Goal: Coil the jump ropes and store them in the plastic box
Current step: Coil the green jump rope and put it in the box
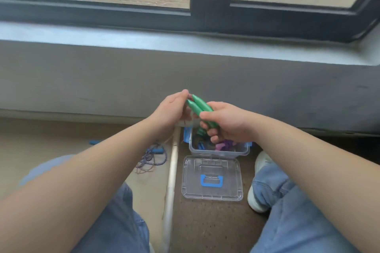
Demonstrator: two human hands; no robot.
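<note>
A loose purple rope [151, 157] w/ blue handle lay on the floor at left. L hand [171, 109] pinched the tips of two green handles [200, 107]; R hand [226, 122] had its grip clamped round their lower ends, above the open plastic box [219, 151] holding purple and blue ropes. Clear lid [211, 178] lay just in front of box.

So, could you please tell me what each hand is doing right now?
Left hand: closed on the green handles.
Right hand: closed on the same handles.
</note>
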